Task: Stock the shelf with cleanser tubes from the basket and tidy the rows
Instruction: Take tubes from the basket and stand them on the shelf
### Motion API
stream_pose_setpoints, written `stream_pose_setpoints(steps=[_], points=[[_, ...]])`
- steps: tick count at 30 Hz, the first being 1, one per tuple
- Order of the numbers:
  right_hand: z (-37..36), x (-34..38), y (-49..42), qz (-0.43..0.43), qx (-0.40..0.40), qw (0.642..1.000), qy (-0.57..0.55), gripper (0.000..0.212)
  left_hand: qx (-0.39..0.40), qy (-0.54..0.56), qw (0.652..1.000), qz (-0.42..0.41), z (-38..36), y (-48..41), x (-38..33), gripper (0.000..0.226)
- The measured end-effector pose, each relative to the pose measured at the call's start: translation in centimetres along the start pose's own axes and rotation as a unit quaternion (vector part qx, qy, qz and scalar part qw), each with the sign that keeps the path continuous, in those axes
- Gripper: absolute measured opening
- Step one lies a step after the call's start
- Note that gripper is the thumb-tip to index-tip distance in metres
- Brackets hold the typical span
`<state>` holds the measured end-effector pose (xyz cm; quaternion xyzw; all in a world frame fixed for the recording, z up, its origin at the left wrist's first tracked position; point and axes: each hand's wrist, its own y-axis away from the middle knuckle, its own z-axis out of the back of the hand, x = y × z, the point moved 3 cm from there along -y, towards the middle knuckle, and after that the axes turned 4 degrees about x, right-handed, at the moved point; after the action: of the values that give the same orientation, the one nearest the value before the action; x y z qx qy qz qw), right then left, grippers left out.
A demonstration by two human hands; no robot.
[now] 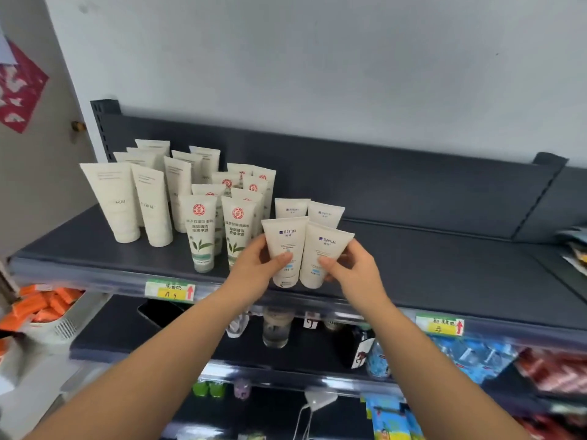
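**Hands on the front pair of tubes**

The left hand (pixel 254 265) grips one white, blue-lettered tube (pixel 286 241), its fingers (pixel 284 258) curled round it. The right hand (pixel 352 265) grips a matching tube (pixel 322 246) just beside it, at 3 o'clock. Both tubes stand cap-down near the front edge of the dark shelf (pixel 428 271). Two more matching tubes (pixel 290 208) stand behind at 12 o'clock. Green-leaf tubes (pixel 201 236) and plain white tubes (pixel 111 201) fill rows toward 9 o'clock.
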<state>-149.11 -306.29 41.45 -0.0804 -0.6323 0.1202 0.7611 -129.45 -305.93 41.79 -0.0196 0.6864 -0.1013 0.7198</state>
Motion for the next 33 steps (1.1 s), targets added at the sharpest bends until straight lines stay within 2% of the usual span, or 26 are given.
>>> stream_pose_setpoints(steps=[7, 12, 20, 24, 28, 30, 33], points=[[0.2, -2.8, -2.0, -0.056, -0.008, 0.997, 0.046, 0.023, -0.031, -0.076, 0.996, 0.028, -0.3, -2.5, 2.6, 0.037], [-0.1, -3.4, -2.6, -0.060, 0.006, 0.996, 0.060, 0.026, -0.035, -0.116, 0.992, 0.019, -0.1, -3.2, 3.0, 0.040], [0.1, -3.2, -2.8, -0.061, -0.026, 0.994, 0.084, 0.032, -0.076, -0.133, 0.988, 0.013, -0.6, -3.2, 3.4, 0.039], [0.3, -3.1, -2.3, -0.084, 0.010, 0.988, 0.126, 0.034, -0.070, -0.172, 0.983, 0.013, -0.7, -2.6, 3.2, 0.041], [1.0, -3.3, -1.0, -0.104, 0.044, 0.968, 0.222, 0.049, -0.050, -0.215, 0.975, -0.018, -0.1, -1.1, 3.6, 0.053], [1.3, -3.4, -0.2, -0.106, 0.058, 0.942, 0.312, 0.055, -0.047, -0.239, 0.970, -0.021, 0.5, -0.2, 3.9, 0.059], [1.4, -3.3, 0.9, -0.110, 0.092, 0.898, 0.416, 0.055, -0.025, -0.316, 0.948, -0.026, 1.8, 1.6, 4.2, 0.060]])
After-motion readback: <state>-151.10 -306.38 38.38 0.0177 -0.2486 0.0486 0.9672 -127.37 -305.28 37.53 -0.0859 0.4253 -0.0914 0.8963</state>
